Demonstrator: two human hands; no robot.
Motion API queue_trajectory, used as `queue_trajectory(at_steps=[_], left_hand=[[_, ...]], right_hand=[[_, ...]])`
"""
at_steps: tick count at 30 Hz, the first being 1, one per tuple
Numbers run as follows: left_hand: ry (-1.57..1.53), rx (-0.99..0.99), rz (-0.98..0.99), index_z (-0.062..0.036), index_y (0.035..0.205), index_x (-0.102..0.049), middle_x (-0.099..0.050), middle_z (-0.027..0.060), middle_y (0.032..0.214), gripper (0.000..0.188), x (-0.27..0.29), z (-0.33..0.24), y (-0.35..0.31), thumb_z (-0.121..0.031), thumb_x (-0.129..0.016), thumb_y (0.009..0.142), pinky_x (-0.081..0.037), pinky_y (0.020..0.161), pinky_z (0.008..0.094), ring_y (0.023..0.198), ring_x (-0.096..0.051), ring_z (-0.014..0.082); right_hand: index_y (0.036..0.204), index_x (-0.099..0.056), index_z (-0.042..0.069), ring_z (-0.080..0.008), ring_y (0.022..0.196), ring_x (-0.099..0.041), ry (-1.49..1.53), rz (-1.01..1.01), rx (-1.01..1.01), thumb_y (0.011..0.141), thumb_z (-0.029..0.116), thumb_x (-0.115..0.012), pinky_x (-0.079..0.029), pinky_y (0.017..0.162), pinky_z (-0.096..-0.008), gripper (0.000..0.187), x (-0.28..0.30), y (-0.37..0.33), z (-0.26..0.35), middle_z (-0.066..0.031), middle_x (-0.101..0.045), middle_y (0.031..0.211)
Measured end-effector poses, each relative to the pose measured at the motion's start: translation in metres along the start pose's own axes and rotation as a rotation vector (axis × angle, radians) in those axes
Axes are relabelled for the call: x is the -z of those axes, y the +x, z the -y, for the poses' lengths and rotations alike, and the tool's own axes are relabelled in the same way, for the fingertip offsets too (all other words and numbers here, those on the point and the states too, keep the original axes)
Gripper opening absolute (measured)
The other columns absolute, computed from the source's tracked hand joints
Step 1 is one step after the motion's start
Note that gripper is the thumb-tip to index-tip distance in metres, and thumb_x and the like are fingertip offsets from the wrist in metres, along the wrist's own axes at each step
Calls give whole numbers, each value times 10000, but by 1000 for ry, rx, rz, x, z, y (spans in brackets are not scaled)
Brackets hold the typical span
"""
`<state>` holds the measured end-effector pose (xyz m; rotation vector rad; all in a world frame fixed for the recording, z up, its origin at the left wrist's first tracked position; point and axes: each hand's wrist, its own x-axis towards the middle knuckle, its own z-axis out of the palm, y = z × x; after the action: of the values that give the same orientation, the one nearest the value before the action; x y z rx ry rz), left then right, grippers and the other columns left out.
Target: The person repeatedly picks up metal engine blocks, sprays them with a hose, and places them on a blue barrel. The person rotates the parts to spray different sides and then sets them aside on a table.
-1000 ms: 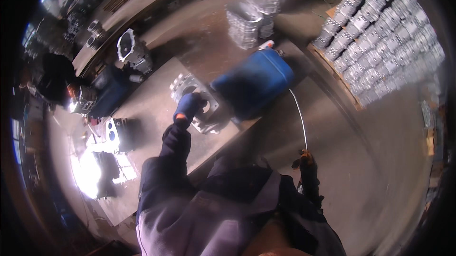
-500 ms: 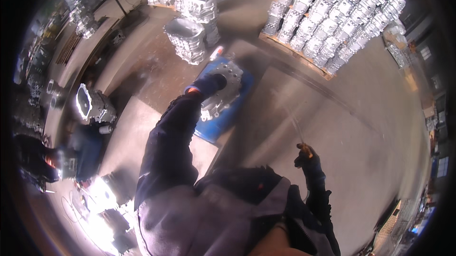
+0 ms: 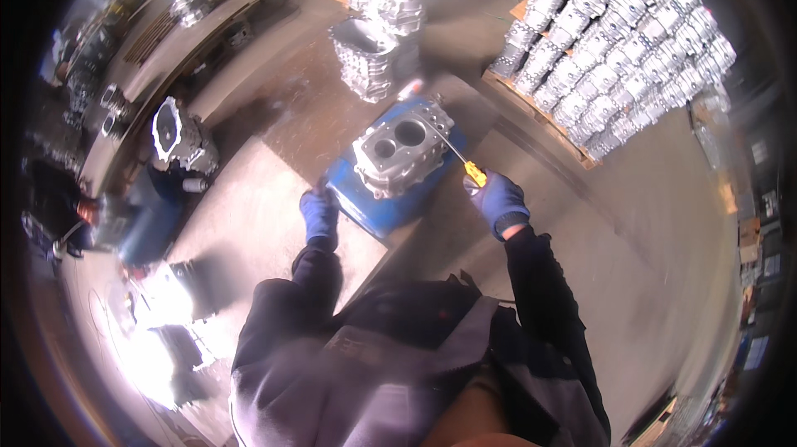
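Observation:
A silver cast metal housing point(image 3: 397, 166) with two round holes in its upper face lies on a blue drum point(image 3: 353, 198) in front of me. My right hand point(image 3: 496, 200), in a blue glove, is closed round the yellow handle of a screwdriver point(image 3: 474, 173). The thin shaft slants up to the left, and its end reaches the housing's right edge. My left hand point(image 3: 319, 216), also gloved, is at the drum's near left side, off the housing. Its fingers are blurred and partly turned away from view.
A small white and red object point(image 3: 410, 90) is at the drum's far edge. Behind stand stacked housings point(image 3: 365, 57); a loaded pallet point(image 3: 614, 65) is at the far right. On the left are another housing point(image 3: 184, 136) on a stand, a co-worker point(image 3: 62, 206) and brightly lit metal parts point(image 3: 170, 306).
My left hand has left the housing and come back toward me, to the drum's near left. My right hand has swung up from the lower right, bringing the screwdriver to the housing.

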<state>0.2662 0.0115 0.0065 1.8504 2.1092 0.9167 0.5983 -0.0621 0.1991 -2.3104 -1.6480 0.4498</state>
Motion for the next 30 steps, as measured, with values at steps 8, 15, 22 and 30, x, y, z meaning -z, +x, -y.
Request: queue_trajectory(at_steps=[8, 15, 22, 30], left_hand=[[385, 807, 531, -102, 901, -726, -694, 214, 943, 249, 10, 202, -121, -290, -571, 848, -531, 788, 493, 920, -668, 395], [540, 709, 947, -144, 998, -745, -688, 164, 1089, 338, -17, 271, -125, -418, -620, 844, -514, 876, 461, 1041, -647, 343], [237, 124, 472, -108, 986, -737, -693, 193, 1042, 263, -33, 183, -35, -260, -607, 815, -530, 848, 452, 1010, -657, 370], [-66, -137, 64, -117, 1164, -665, -689, 173, 1065, 371, 2, -36, 64, -103, -510, 827, -496, 906, 425, 1024, -643, 368]], right_hand=[[1210, -655, 205, -402, 943, -646, 20, 205, 206, 877, 457, -621, -524, 844, -427, 419, 5, -64, 36, -198, -682, 1012], [996, -680, 62, -416, 877, -648, -26, 121, 50, 876, 443, -632, -532, 771, -449, 403, 12, -91, -14, -215, -679, 910], [964, -672, 56, -412, 864, -648, 59, -8, 15, 873, 420, -641, -531, 753, -452, 377, -22, -95, -43, -213, -677, 878], [1067, -655, 94, -370, 841, -659, 229, 80, 156, 875, 375, -653, -523, 748, -442, 339, -76, -126, -95, -160, -681, 884]])
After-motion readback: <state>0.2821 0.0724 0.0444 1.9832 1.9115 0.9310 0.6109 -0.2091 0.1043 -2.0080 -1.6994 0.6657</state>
